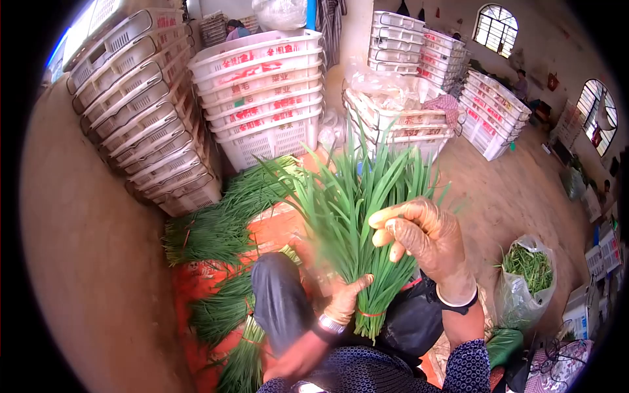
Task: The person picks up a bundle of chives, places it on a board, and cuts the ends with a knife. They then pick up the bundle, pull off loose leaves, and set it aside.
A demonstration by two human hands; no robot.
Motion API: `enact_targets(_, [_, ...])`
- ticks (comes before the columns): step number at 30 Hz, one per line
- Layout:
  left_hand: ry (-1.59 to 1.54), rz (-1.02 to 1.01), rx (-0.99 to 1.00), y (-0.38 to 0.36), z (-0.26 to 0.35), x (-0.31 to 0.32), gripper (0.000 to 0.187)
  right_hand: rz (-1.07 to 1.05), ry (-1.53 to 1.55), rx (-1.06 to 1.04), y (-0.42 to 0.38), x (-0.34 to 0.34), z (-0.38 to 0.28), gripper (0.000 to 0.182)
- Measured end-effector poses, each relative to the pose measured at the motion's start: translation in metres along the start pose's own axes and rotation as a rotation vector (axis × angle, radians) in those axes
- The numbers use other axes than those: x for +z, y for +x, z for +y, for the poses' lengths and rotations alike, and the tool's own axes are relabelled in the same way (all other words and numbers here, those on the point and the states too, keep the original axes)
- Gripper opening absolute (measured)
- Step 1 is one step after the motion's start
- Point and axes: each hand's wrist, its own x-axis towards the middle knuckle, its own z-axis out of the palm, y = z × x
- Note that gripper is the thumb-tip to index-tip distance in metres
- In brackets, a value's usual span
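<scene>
My left hand, in a thin glove with a watch at the wrist, grips a bunch of green garlic chives near its lower end. The bunch stands upright over my lap, leaves fanned out at the top, a red band round its base. My right hand, also gloved, is raised in front of the leaves on the right side. Its fingers are curled together toward the thumb; whether anything thin is pinched there cannot be made out.
Tied chive bundles lie on a red sheet at my left. Stacked white crates stand ahead, with another tall stack at left. A clear bag of green trimmings sits at right. Other people are in the background.
</scene>
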Motion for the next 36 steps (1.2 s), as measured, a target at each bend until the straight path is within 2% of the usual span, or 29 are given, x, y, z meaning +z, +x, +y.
enact_targets(3, [-0.041,0.029,0.017,0.012,0.013,0.001,0.066,-0.059,-0.140,-0.076,-0.013,-0.002,-0.002,0.023])
enact_targets(4, [-0.027,0.058,0.085,0.020,0.011,-0.005,0.059,-0.114,-0.210,-0.088,-0.016,-0.006,0.002,0.022])
enact_targets(7, [-0.075,0.065,0.129,0.032,0.019,-0.016,0.059,-0.141,-0.307,-0.052,-0.020,-0.009,0.007,0.016])
enact_targets(13, [0.057,0.064,0.202,0.028,0.019,-0.026,0.069,0.018,-0.498,-0.349,-0.001,-0.010,-0.007,0.029])
enact_targets(15, [0.146,0.075,0.222,0.016,0.025,-0.011,0.053,0.107,-0.587,-0.474,0.013,-0.013,-0.019,0.029])
enact_targets(19, [0.164,0.048,0.117,0.003,0.012,-0.007,0.054,0.206,-0.775,-0.648,0.044,-0.020,-0.043,0.029])
enact_targets(22, [0.149,-0.007,0.005,-0.007,0.006,-0.003,0.059,0.189,-0.851,-0.734,0.071,-0.024,-0.052,0.032])
enact_targets(25, [0.157,-0.013,-0.055,-0.015,0.001,-0.001,0.053,0.169,-1.052,-0.679,0.095,-0.016,-0.044,0.041])
enact_targets(28, [0.151,-0.011,-0.007,-0.017,-0.012,-0.002,0.049,0.062,-1.047,-0.602,0.109,-0.007,-0.031,0.043])
enact_targets(29, [0.141,-0.032,-0.061,-0.017,-0.015,-0.004,0.048,0.018,-1.032,-0.587,0.112,-0.005,-0.026,0.042])
enact_targets(30, [0.123,-0.040,-0.111,-0.016,-0.017,-0.005,0.047,-0.011,-0.997,-0.586,0.117,-0.003,-0.020,0.033])
enact_targets(32, [0.056,-0.035,-0.116,-0.017,-0.013,0.002,0.041,-0.088,-0.918,-0.557,0.118,0.000,-0.015,0.027])
enact_targets(35, [0.192,-0.092,-0.164,-0.020,-0.001,0.005,0.045,-0.141,-0.881,-0.518,0.119,0.009,-0.005,0.015])
enact_targets(36, [0.168,-0.089,-0.106,-0.020,-0.005,0.004,0.043,-0.146,-0.802,-0.487,0.118,0.012,-0.008,0.013])
